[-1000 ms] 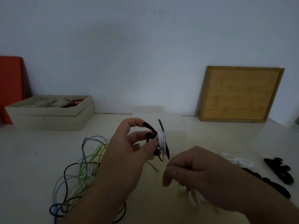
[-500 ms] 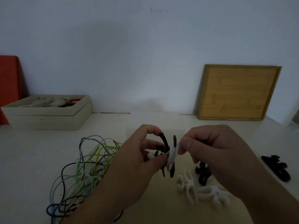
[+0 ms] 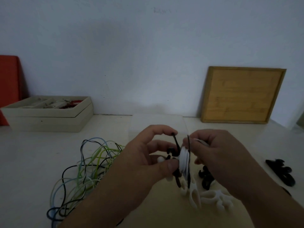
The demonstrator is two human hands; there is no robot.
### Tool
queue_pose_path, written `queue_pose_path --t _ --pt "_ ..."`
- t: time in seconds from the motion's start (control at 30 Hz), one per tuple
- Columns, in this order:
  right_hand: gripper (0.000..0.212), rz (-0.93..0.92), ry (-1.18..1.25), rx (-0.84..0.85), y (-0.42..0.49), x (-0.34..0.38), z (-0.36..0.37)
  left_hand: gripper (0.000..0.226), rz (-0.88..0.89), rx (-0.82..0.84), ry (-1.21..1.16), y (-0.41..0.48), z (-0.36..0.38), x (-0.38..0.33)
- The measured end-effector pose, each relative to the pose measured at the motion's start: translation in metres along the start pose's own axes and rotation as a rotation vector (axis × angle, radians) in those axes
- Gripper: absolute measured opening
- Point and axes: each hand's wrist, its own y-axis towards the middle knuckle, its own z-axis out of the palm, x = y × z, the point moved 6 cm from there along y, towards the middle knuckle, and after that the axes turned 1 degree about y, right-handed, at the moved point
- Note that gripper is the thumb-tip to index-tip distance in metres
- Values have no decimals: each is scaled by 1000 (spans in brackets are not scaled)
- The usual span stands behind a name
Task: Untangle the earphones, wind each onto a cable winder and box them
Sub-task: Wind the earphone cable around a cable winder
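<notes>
My left hand (image 3: 144, 163) pinches a black cable winder (image 3: 176, 145) above the table, thumb and fingers on its prongs. A white earphone cable (image 3: 183, 157) is coiled around its middle. My right hand (image 3: 220, 155) grips the free end of that white cable just right of the winder. A tangle of green, blue and black earphone cables (image 3: 85, 171) lies on the table to the left. White winders (image 3: 212, 197) and black winders (image 3: 205, 178) lie under my right hand. More black winders (image 3: 279, 171) sit at the far right.
A clear plastic box (image 3: 158, 122) stands behind my hands. A beige compartment box (image 3: 47, 119) holding small items sits at the back left, beside a red object (image 3: 8, 89). A wooden tray (image 3: 243, 96) leans against the wall at the back right.
My right hand rose from low in front to beside the winder, carrying the white cable up and over it. The coil on the winder looks thicker. My left hand stays on the winder.
</notes>
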Motion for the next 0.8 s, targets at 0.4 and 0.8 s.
queue_pose_path --t 0.4,0.8 --pt "29 8 -61 372 -8 3 45 34 68 -405 108 0 -24 5" --pt "29 44 36 409 -11 4 44 23 110 -516 224 -4 -27 2"
